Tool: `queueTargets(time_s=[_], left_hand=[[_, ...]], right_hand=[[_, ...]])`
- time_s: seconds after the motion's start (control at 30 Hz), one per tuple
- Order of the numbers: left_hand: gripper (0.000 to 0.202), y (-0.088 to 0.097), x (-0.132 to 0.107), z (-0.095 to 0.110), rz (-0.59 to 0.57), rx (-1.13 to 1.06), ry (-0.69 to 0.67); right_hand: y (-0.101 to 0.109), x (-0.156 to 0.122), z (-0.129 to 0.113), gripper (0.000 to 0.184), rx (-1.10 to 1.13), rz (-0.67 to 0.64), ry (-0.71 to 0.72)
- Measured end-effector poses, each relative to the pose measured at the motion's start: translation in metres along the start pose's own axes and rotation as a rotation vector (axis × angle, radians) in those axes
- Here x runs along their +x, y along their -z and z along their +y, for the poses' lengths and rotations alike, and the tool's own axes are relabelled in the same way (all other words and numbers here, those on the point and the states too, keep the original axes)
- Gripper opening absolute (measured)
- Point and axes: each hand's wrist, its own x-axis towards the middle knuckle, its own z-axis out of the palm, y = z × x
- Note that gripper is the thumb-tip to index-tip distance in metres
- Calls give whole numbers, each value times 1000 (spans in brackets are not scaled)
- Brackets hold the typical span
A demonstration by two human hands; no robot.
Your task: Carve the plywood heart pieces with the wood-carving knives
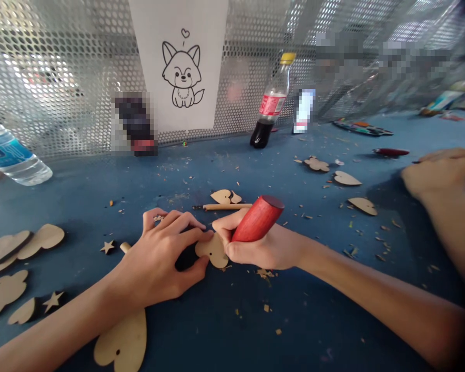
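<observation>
My left hand [163, 253] pinches a small thin plywood cutout [213, 251] against the blue table [232, 320] with its fingertips. A dark object lies partly hidden under that palm. My right hand [263, 248] grips a tool with a thick red wooden handle [258, 219], its tip hidden in my fingers, and those fingers touch the cutout. Just beyond my hands lie a slim wooden-handled pencil or tool [227, 206] and small heart-shaped cutouts [221, 196]. A wooden dowel end [124, 247] pokes out beside my left hand.
Wood chips litter the blue table, with plywood hearts, clouds and stars [8, 253] at left and right. A co-worker's hand [439, 175] is at right. A water bottle [11, 150], cola bottle [271, 103] and fox drawing [180, 67] stand before a perforated metal screen [62, 88].
</observation>
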Motion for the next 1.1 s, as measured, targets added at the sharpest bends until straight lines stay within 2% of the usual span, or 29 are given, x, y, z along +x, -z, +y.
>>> queueTargets(time_s=[0.27, 0.63, 1.1], left_hand=[[29, 1, -2, -4, -19, -29, -33], [26, 0, -1, -2, -13, -26, -12], [27, -1, -3, -2, -24, -17, -8]], right_hand=[[0, 2, 15, 18, 199, 122, 103], [-8, 2, 8, 21, -10, 117, 82], [-14, 1, 1, 16, -3, 147, -25]])
